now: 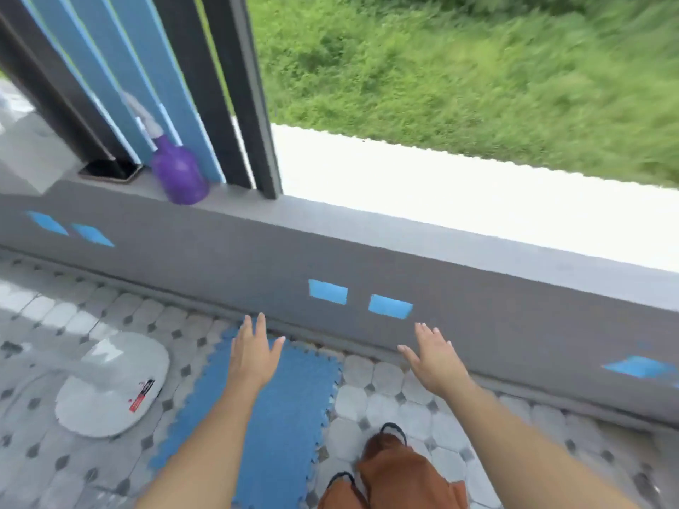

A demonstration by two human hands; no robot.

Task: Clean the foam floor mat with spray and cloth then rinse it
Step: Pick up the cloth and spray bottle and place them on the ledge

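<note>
Outdoors, blurred green grass [459,67] fills the top right, beyond a white strip and a low grey wall [257,259] with small blue rectangles painted on its face, running diagonally across the view. Dark and blue vertical posts [235,86] rise from the wall top at upper left. The floor [385,398] below is grey patterned tile. The blue foam floor mat [294,398], jigsaw-edged, lies flat on the floor with its far end close to the base of the wall. Left of the mat sits a round white fan base [110,391] with a red and black sticker, near the mat but apart from it. A purple spray bottle [180,174] with a white trigger head stands on the wall top, against the blue posts, well apart from the mat. Both bare arms reach forward: left hand [253,350] open, fingers spread, above the mat's far end, contact cannot be told; right hand [433,354] open, empty, over the tiles near the wall base. Brown-orange trousers [397,472] and dark sandals show at the bottom, right of the mat.
</note>
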